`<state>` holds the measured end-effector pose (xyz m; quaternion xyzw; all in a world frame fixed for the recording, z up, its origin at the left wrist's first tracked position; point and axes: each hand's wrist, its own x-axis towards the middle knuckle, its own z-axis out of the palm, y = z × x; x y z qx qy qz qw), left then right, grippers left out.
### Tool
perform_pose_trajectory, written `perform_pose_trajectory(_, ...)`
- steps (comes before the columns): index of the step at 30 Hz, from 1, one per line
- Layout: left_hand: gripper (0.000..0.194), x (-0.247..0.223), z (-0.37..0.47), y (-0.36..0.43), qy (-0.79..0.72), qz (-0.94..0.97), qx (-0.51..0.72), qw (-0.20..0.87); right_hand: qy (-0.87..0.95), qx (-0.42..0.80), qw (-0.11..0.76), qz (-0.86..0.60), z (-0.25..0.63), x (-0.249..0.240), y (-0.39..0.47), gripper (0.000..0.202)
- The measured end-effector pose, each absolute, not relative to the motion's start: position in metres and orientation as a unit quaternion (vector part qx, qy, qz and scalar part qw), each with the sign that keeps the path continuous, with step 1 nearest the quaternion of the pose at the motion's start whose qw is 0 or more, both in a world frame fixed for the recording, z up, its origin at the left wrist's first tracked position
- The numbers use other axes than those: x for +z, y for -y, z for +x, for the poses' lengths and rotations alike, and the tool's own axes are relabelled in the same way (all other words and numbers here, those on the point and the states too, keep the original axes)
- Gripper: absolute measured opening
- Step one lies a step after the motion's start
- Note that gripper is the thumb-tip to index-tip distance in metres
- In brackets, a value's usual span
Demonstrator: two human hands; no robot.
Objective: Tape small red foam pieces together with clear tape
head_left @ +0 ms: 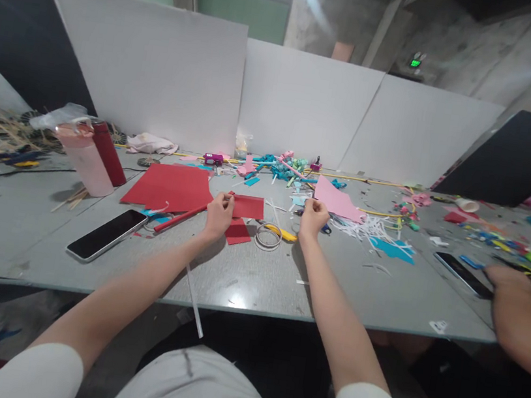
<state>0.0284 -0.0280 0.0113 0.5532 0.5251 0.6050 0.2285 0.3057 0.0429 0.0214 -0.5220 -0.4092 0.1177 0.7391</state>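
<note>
- White shirt (pixel 194 390) cloth lies nearest, at 6 o'clock; beyond it, one white strip (pixel 194 301) overhangs the table (pixel 234 283) edge.
- Left hand (pixel 220 214), toward 12 o'clock, has its fingertips drawn together by the red strip (pixel 249 207), perhaps to steady it; whether it grips the strip or the red rod (pixel 183 218) cannot be told.
- Right hand (pixel 314 219), toward 1 o'clock, curls with fingertips meeting beside the pink sheet (pixel 337 199); any held thing is too small to tell.
- Both bottles, pink (pixel 86 157) and red (pixel 108 154), stand at 10 o'clock, probably out of elbow reach.
- Counted: three red papers, namely the strip between the hands, a small piece (pixel 237 233) just below and a large sheet (pixel 168 187) at 11; one yellow cutter (pixel 283 233); two phones, at 10 (pixel 106 234) and 2 (pixel 463 275), the latter near another person's arm (pixel 526 315).
</note>
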Motion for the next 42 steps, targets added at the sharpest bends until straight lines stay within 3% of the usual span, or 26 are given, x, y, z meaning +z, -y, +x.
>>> perform_pose_trajectory(7,0.021,0.011,0.031,0.027,-0.531,0.561,0.603,0.202,0.491,-0.029,0.66,-0.568,0.311,0.017,-0.041,0.043)
perform_pose_trajectory(11,0.017,0.011,0.035,0.029,-0.538,0.555,0.594,0.224,0.743,-0.027,0.509,-0.434,0.283,0.022,-0.019,0.048)
perform_pose_trajectory(14,0.019,0.011,0.037,0.03,-0.53,0.561,0.585,0.248,0.865,-0.01,0.362,-0.347,0.258,0.023,0.003,0.076)
perform_pose_trajectory(16,0.021,0.01,0.038,0.031,-0.515,0.568,0.584,0.268,0.886,-0.018,0.322,-0.333,0.245,0.022,0.014,0.098)
perform_pose_trajectory(18,0.022,0.01,0.039,0.032,-0.501,0.575,0.581,0.285,0.888,-0.029,0.309,-0.338,0.237,0.019,0.02,0.105)
perform_pose_trajectory(24,0.014,0.013,0.042,0.038,-0.487,0.608,0.565,0.272,0.872,-0.011,0.321,-0.37,0.242,0.017,0.014,0.09)
perform_pose_trajectory(32,0.02,0.0,0.04,0.027,-0.471,0.576,0.562,0.362,0.861,0.094,0.371,-0.336,0.248,0.016,0.008,0.07)
perform_pose_trajectory(42,0.05,0.012,0.04,0.036,-0.389,0.622,0.544,0.408,0.863,0.135,0.358,-0.329,0.246,0.026,0.014,0.05)
